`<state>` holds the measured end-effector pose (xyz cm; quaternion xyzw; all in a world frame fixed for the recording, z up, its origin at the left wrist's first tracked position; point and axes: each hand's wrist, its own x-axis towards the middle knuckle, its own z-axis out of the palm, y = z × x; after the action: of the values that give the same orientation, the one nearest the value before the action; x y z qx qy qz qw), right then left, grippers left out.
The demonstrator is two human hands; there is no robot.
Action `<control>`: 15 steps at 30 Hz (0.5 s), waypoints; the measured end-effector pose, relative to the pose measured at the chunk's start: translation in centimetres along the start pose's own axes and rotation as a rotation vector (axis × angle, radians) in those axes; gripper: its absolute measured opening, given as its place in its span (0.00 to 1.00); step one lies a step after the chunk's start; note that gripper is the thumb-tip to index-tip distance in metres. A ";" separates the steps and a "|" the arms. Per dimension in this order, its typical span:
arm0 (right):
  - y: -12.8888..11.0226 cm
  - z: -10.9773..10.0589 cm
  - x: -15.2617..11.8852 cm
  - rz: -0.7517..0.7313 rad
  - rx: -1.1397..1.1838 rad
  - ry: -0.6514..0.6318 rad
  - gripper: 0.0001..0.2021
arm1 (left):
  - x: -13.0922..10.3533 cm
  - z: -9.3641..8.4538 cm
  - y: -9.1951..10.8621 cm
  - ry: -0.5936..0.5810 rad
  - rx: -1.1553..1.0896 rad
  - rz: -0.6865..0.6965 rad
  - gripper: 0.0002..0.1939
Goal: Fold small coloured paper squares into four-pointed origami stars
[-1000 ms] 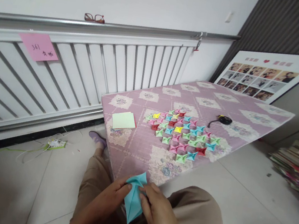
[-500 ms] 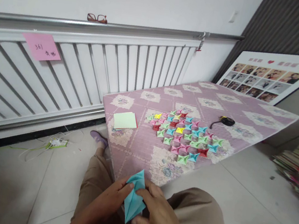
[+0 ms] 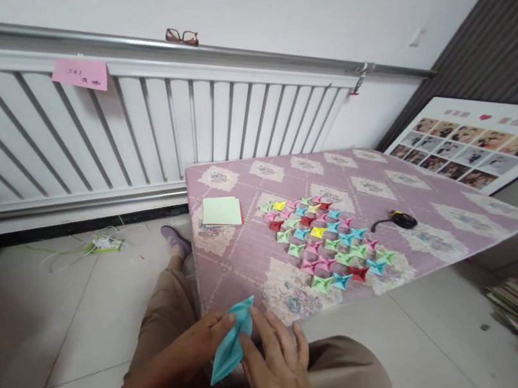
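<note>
Over my lap, just off the near corner of the table, is a light blue sheet of origami paper, folded into a long pointed shape and held tilted upright. My left hand grips its left edge, thumb on the front. On the right edge, my right hand has one finger pressed on the front, with the other fingers spread beside and behind it. Several small folded paper pieces in green, pink, blue, red and yellow stand in rows on the table. A stack of square paper, pale green on top, lies left of them.
A floral cloth covers the table. A black coiled item lies on its right side. Behind stand a white radiator with a pink note, glasses on the pipe, and a photo board. A power strip lies on the floor.
The blue paper has turned and looks narrower, its lower right flap no longer showing. My right hand's fingers have spread out more. The whole view has shifted slightly.
</note>
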<state>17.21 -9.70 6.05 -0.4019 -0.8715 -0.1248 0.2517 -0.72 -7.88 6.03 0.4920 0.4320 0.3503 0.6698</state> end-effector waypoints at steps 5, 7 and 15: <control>0.1 -0.5 0.8 -0.073 0.202 -0.112 0.10 | 0.3 -0.1 -0.1 0.057 0.172 0.014 0.24; -0.1 -0.2 1.0 -0.064 0.235 -0.170 0.06 | 0.4 -0.2 -0.2 0.073 0.251 0.013 0.24; 0.1 0.5 1.4 -0.063 0.220 -0.158 0.06 | -0.1 -0.1 0.1 -0.060 -0.091 -0.021 0.24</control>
<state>16.35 -8.53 6.41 -0.3529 -0.9092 -0.0043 0.2208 -0.85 -7.86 6.14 0.4668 0.4006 0.3475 0.7077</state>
